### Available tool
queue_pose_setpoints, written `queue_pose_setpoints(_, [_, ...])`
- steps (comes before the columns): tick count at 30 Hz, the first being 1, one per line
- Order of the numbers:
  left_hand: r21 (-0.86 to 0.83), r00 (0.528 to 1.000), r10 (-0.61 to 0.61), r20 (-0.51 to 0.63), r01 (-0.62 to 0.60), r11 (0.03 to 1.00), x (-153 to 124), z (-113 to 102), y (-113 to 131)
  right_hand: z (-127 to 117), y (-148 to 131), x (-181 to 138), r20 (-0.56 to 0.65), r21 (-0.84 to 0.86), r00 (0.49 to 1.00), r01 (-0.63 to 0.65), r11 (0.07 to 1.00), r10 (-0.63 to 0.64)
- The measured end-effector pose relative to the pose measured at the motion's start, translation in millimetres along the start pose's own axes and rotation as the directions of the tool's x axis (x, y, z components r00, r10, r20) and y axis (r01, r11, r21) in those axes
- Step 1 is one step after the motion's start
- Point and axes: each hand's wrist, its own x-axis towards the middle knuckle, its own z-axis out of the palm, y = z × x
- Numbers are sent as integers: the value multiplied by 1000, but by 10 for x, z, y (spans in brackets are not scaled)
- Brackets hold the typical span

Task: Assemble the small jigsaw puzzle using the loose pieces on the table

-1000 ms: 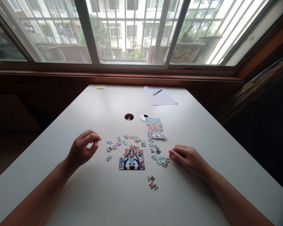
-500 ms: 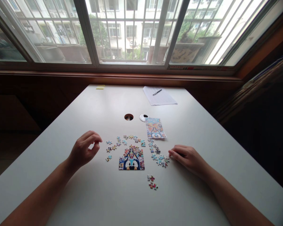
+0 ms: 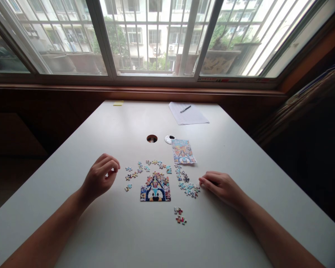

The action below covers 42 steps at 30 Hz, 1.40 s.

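Note:
A partly built colourful jigsaw [image 3: 155, 188] lies on the white table [image 3: 123, 230] between my hands. Loose pieces are scattered to its left [image 3: 130, 176], behind it [image 3: 156, 163], to its right [image 3: 188, 188] and in front [image 3: 180, 216]. My left hand [image 3: 99, 178] hovers left of the loose pieces, fingers curled with thumb and forefinger pinched; what they hold, if anything, is too small to see. My right hand [image 3: 222, 188] rests on the table, fingers loosely bent, fingertips right beside the right-hand pieces, nothing visible in it. The puzzle's picture card [image 3: 183, 151] lies behind.
A round cable hole [image 3: 152, 139] and its white cap [image 3: 169, 139] sit mid-table. Paper sheets with a pen [image 3: 187, 112] and a yellow sticky pad [image 3: 118, 103] lie near the far edge under the window. A dark chair or sofa [image 3: 309, 123] stands at the right.
My left hand's thumb and forefinger have closed together a little. The right hand has stayed almost still beside the pieces.

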Motion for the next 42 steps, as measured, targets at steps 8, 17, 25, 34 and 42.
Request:
queue_pose_setpoints(8, [-1,1000,-10,13,10,1000,-8,17,-9,-3,-20,4,-1,-4,1000,2,1000,-2])
queue_pose_setpoints(17, [8,1000,-15,22,15,1000,-12,24,-16,2,12,2,-1,8,1000,0,1000,0])
queue_pose_setpoints(25, [3,999,-18,34,18,1000,-30,41,-30,3,10,-3,-1,7,1000,0,1000,0])
queue_pose_setpoints(34, [-1,999,-1,53,1,1000,0,48,25,8,29,-8,1,-17,1000,17,1000,-17])
queue_pose_setpoints(42, [-8,998,5,70,-4,1000,-18,71,28,69,-18,-9,-112,-56,986,119,991,-125])
